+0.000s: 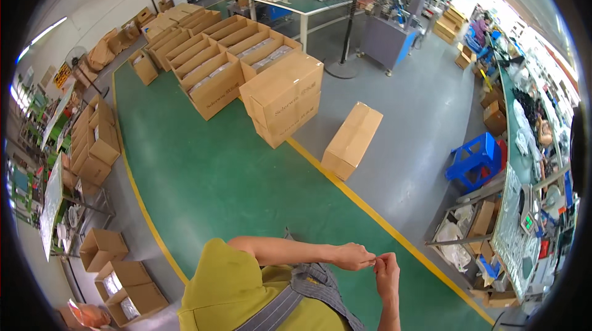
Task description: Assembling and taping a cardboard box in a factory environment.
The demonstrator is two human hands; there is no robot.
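Note:
My left hand point(354, 257) is closed in front of my body, its fingertips pinched together. Close against it, my right hand point(387, 264) is also closed, with fingers bent toward the left fingertips. Whatever lies between the two hands, if anything, is too small to make out. Both hands are held above the floor near the yellow line point(394, 235). The nearest thing ahead of them is a closed cardboard carton point(351, 140) lying on the floor.
Two stacked cartons point(283, 96) stand left of the single one, beside rows of open cartons point(216, 84). A pedestal fan point(343, 69) is behind. On the right are a blue stool point(475, 161) and a cluttered workbench point(521, 244). Open boxes point(129, 294) sit at lower left.

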